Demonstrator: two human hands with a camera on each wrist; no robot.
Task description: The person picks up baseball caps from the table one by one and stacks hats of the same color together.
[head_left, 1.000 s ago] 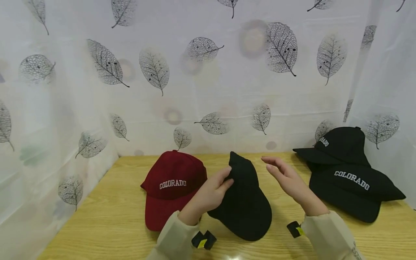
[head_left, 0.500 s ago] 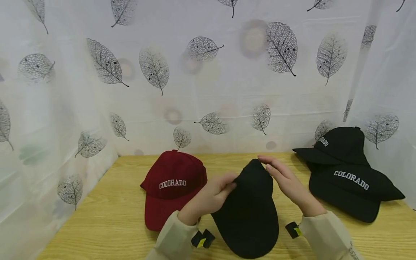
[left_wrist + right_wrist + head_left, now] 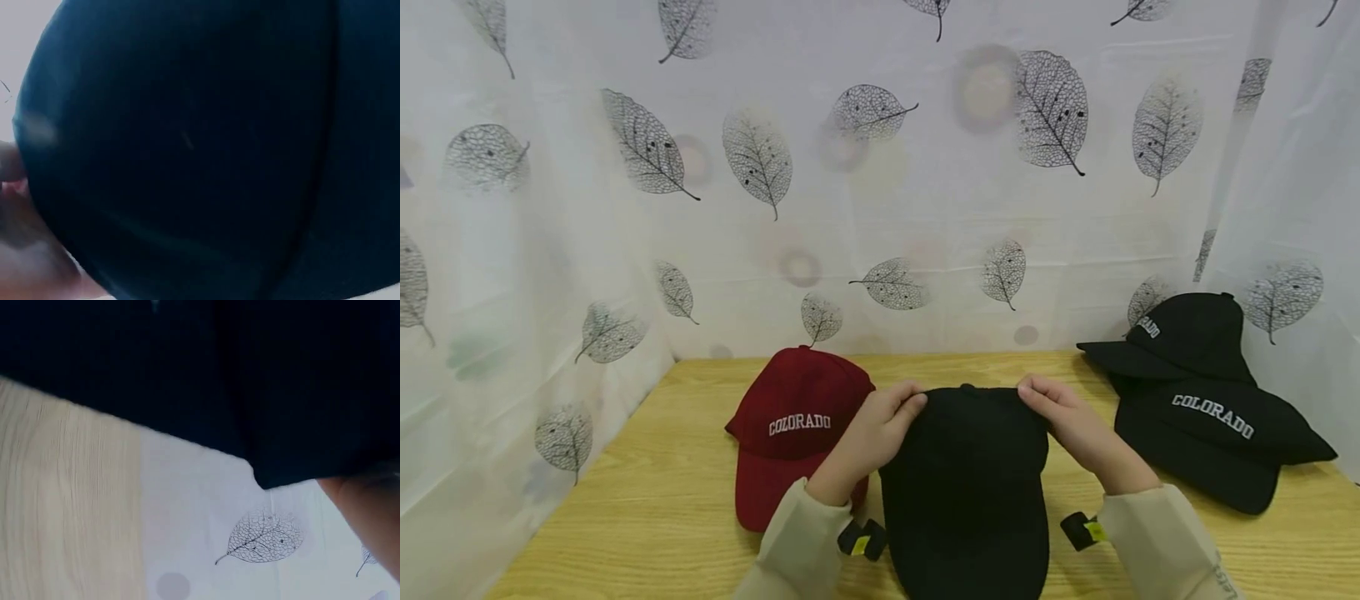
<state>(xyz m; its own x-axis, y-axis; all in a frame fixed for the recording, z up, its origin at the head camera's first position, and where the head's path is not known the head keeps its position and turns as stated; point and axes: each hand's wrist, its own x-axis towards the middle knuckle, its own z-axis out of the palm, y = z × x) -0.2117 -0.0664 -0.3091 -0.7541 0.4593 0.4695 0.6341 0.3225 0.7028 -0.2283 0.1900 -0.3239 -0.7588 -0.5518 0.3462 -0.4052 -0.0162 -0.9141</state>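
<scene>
A plain black baseball cap [image 3: 966, 483] is held up in the head view, its crown at the top and its brim toward me. My left hand [image 3: 880, 429] pinches the upper left edge of the crown between thumb and fingers. On the other side my right hand [image 3: 1071, 425] pinches the upper right edge. The same cap [image 3: 187, 137] fills most of the left wrist view, with part of the left hand [image 3: 31, 244] at its edge. In the right wrist view the dark cap [image 3: 156, 375] covers the top, beside a piece of the right hand [image 3: 369, 519].
Left of the held cap sits a red cap [image 3: 797, 425] lettered COLORADO, partly behind my left arm. At the right, a black cap [image 3: 1195, 337] overlaps another black COLORADO cap [image 3: 1217, 425]. Behind the wooden table [image 3: 647, 500] hangs a leaf-patterned curtain [image 3: 910, 200].
The black cap has turned from a sideways tilt to face squarely, its brim moving down toward me. My right hand, apart from it a second ago, now grips its right edge.
</scene>
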